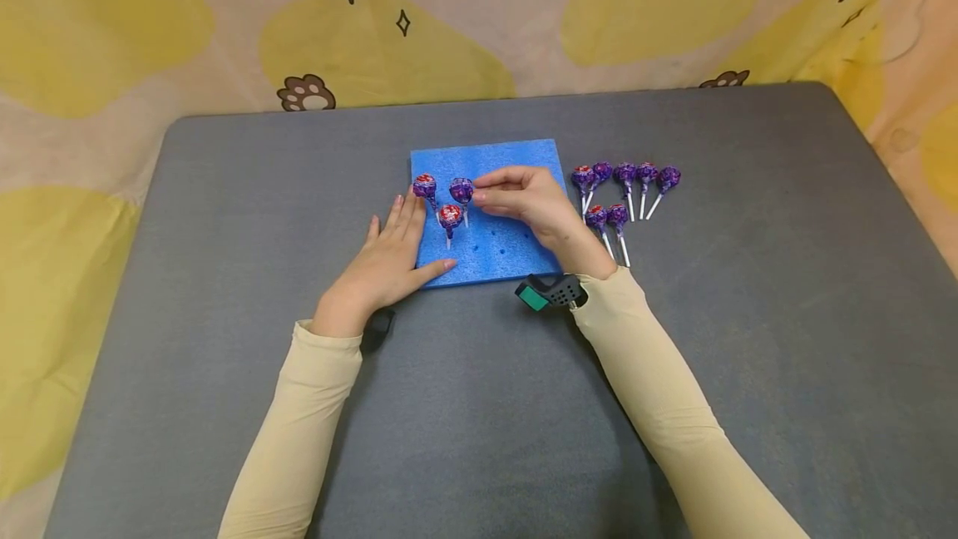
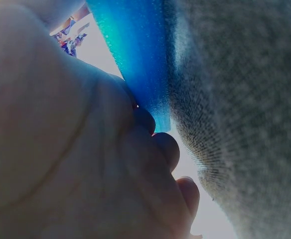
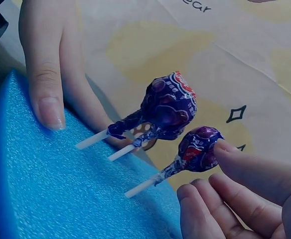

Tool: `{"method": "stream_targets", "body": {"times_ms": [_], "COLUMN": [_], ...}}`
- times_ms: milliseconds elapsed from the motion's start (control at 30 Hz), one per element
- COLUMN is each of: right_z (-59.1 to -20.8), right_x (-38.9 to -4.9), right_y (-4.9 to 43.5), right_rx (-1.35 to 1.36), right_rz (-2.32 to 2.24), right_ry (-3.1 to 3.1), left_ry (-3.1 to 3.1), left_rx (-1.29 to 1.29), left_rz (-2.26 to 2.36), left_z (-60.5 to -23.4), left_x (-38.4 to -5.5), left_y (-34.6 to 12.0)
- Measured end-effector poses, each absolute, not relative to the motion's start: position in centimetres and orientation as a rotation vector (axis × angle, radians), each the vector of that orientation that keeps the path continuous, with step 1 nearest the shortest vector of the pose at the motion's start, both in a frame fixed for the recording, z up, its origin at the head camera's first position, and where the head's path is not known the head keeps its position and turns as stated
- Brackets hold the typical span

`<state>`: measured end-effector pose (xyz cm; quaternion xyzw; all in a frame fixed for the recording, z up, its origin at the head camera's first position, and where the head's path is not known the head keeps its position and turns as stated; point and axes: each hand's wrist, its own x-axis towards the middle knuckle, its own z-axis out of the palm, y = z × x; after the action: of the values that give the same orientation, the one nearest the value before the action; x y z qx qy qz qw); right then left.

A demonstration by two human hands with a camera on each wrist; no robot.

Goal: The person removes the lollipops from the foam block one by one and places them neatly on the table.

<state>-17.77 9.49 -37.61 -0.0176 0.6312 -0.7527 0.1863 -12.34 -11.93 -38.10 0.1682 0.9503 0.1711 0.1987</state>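
Note:
A blue foam board (image 1: 524,260) with small holes lies on the table, and three purple-wrapped lollipops stand in it by their white sticks. My left hand (image 1: 389,260) rests at the board's left side, fingers extended along the edge and thumb on top. Beside the rightmost standing lollipop (image 1: 461,190) is my right hand (image 1: 535,202). In the right wrist view its thumb (image 3: 230,149) overlaps the wrapped head of that lollipop (image 3: 200,149), while the other fingers sit apart below it. The left wrist view shows the palm (image 2: 61,149) against the board's side (image 2: 140,55).
Right of the board, several more wrapped lollipops (image 1: 624,175) lie on the grey table (image 1: 748,314) in two rough rows. A patterned cloth (image 1: 464,15) hangs behind the table's far edge. A dark band with a green-faced device (image 1: 535,298) is on the right wrist.

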Motion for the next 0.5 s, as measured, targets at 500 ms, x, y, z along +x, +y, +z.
{"method": "stream_targets", "body": {"times_ms": [500], "right_z": [-37.75], "right_x": [-17.43], "right_y": [8.55], "right_rx": [-0.043], "right_rz": [-2.13], "right_ry": [1.81], "left_ry": [2.655], "left_rx": [0.479], "left_rz": [0.483], "left_z": [-38.04], "left_x": [-12.42], "left_y": [-11.99]}}
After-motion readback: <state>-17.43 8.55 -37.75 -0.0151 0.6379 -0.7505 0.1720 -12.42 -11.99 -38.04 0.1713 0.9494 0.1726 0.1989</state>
